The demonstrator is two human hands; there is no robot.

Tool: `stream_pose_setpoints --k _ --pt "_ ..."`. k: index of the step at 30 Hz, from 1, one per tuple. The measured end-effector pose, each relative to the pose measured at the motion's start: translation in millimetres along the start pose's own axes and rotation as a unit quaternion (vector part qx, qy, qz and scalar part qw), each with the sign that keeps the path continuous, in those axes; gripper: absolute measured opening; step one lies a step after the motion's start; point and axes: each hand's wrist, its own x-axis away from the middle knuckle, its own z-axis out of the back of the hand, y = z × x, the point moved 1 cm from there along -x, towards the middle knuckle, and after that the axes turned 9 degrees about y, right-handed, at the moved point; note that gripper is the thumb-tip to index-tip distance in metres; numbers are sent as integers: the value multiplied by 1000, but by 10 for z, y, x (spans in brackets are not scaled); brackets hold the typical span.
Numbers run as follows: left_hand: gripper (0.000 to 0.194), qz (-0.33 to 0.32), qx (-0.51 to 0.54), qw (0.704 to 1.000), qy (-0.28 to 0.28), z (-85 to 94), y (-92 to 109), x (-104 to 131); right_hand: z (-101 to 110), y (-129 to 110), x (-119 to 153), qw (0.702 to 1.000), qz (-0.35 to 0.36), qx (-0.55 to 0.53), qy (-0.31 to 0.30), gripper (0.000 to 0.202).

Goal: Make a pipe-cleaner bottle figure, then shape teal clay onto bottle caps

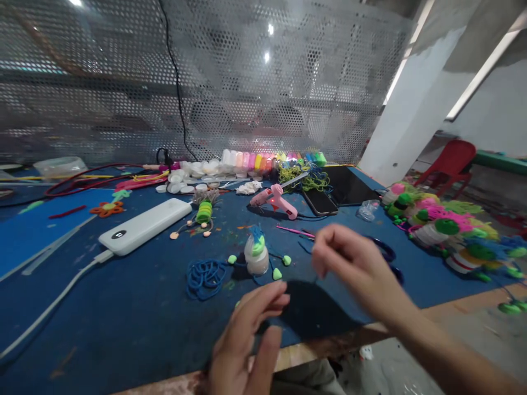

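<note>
A small figure (pixel 257 257) stands in front of me: a translucent white bottle body, a light green top with blue yarn, and blue yarn limbs ending in light green lumps. My left hand (pixel 249 340) is just in front of it, open, thumb apart from the fingers, holding nothing visible. To the figure's right, above the table, my right hand (pixel 349 266) has its fingers curled together. Whatever it may pinch is hidden. A heap of blue yarn (pixel 206 278) lies left of the figure. Partly behind my right hand are dark blue-handled scissors (pixel 382 248).
A pink glue gun (pixel 275 202), a phone (pixel 320 203) and tangled yarn (pixel 310 178) lie behind. At left sit a white power bank (pixel 145 226) with a cable and a green-bodied figure (pixel 203 212). Several finished figures (pixel 436 232) line the right edge. Coloured clay tubs (pixel 251 162) stand at back.
</note>
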Motion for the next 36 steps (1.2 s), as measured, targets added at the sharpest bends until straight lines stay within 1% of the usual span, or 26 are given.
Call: stream_pose_setpoints --k 2,3,5,6,8,9,10,11,12,13,14,15,16,17,18,20,21,22,23,24,26,29,33,35,36 --pt "25 46 34 998 -25 -159 2 8 -198 -61 292 1000 26 -1 2 15" --pt "22 63 42 997 -25 -198 -21 -4 -300 -40 410 999 35 -8 13 12" --pt "15 92 54 994 -4 -215 -95 -34 -476 58 572 999 22 -28 35 8" --pt "12 106 61 992 10 -204 -137 -45 -534 110 621 999 13 -38 36 6" --pt "10 138 77 987 34 -172 -207 -57 -549 181 667 999 11 -40 11 6" --pt "11 155 86 983 45 -157 -229 -60 -493 200 666 999 21 -26 -2 10" --pt "14 173 92 979 53 -144 -241 -64 -390 216 648 999 34 1 -5 15" --pt "16 189 97 975 62 -132 -243 -72 -244 235 613 998 49 42 5 18" --pt "17 200 103 972 70 -121 -235 -87 -63 268 561 993 53 100 36 19" --pt "16 201 108 970 77 -109 -218 -110 144 317 493 981 55 163 89 18" --pt "14 197 112 971 78 -96 -197 -140 351 383 413 964 56 232 115 19" --pt "11 189 115 973 72 -83 -173 -175 546 466 325 947 49 295 118 20" --pt "8 179 118 975 56 -70 -151 -213 714 561 236 933 43 345 89 22" --pt "7 172 120 977 36 -56 -132 -250 846 662 153 923 35 382 39 25" --pt "8 170 119 978 14 -41 -119 -283 938 759 82 912 26 409 -27 28" --pt "6 176 106 978 -23 -12 -114 -331 1013 908 -15 888 17 444 -123 36" --pt "3 181 97 978 -36 2 -120 -345 1008 954 -43 877 12 455 -153 38" --pt "3 189 87 977 -47 15 -130 -353 986 979 -60 870 8 464 -168 40" --pt "9 199 79 975 -55 26 -142 -358 957 988 -71 864 3 473 -172 40" --pt "14 210 73 973 -61 36 -155 -360 929 984 -78 860 -2 481 -170 38" --pt "16 226 68 970 -64 56 -176 -365 905 951 -90 853 -12 495 -164 29" --pt "12 213 70 973 -47 94 -191 -384 989 873 -106 853 -24 503 -140 2" --pt "6 176 70 982 -13 145 -191 -415 1237 777 -77 877 -23 474 -69 25" --pt "9 181 88 979 -13 151 -177 -425 1315 739 -15 899 -27 433 -60 29" --pt "11 189 103 976 -17 147 -163 -428 1325 712 30 911 -30 407 -65 30"
